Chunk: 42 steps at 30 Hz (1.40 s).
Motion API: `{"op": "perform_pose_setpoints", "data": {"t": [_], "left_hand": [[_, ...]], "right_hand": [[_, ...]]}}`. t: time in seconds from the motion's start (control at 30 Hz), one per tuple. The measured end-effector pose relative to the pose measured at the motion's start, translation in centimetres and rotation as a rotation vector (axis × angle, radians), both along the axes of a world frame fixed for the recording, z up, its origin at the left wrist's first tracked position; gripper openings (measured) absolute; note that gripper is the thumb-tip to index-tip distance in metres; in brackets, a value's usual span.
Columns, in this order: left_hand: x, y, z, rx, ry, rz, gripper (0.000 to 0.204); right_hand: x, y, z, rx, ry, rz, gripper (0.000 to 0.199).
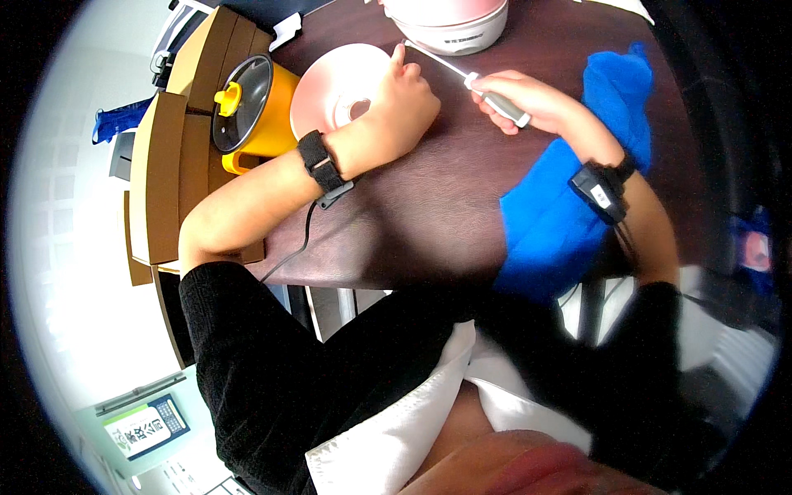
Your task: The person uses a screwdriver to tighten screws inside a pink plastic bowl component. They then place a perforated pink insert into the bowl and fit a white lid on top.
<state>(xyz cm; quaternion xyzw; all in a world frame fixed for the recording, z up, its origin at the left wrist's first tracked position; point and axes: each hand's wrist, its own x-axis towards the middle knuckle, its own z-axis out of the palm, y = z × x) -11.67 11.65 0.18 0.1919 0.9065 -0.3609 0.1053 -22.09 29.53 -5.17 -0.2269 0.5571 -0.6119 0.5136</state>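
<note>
My right hand (528, 101) is closed around the grey-and-white handle of a screwdriver (505, 108). Its thin shaft points up and left, and the tip reaches close to the fingers of my left hand (404, 103). That hand is curled with the index finger raised; whatever it pinches is hidden or too small to make out. Just left of it lies a round pink shell (318, 91) with a hole near its middle, partly covered by the hand. Beyond the screwdriver tip stands a white-and-pink appliance body (454, 37), cut off by the upper edge.
Left of the pink shell, a yellow pot (276, 115) with a dark inside lies tilted beside cardboard boxes (169, 165). A blue cloth (549, 219) spreads under my right forearm and over the front edge of the dark brown table (412, 223). A cable hangs from my left wristband.
</note>
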Motion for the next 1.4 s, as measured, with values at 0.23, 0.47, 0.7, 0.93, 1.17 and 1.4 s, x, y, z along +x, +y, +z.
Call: {"op": "perform_pose_setpoints", "data": {"t": [0.23,0.47,0.7,0.93,1.17,1.4], "left_hand": [[-0.1,0.8,-1.7,-0.070,-0.029,-0.094,0.013],[0.6,1.7,-0.7,-0.120,-0.027,-0.141,0.014],[1.4,2.1,-0.5,-0.168,-0.035,-0.274,0.014],[1.8,2.6,-0.3,-0.159,-0.015,-0.288,0.014],[1.8,2.1,2.0,0.894,0.043,-0.132,0.012],[6.7,-0.8,1.8,2.453,0.075,0.533,0.023]], "right_hand": [[0.1,-0.2,-0.4,0.001,0.045,-0.004,0.030],[0.0,-0.1,-0.5,-0.008,0.042,0.000,0.030],[0.1,-0.2,-0.7,-0.020,0.047,-0.009,0.030],[0.0,-0.1,-0.5,-0.006,0.038,0.001,0.030],[-0.5,0.0,-1.2,-0.020,0.112,0.045,0.033],[0.7,-0.4,-0.1,0.048,0.169,0.014,0.032]]}}
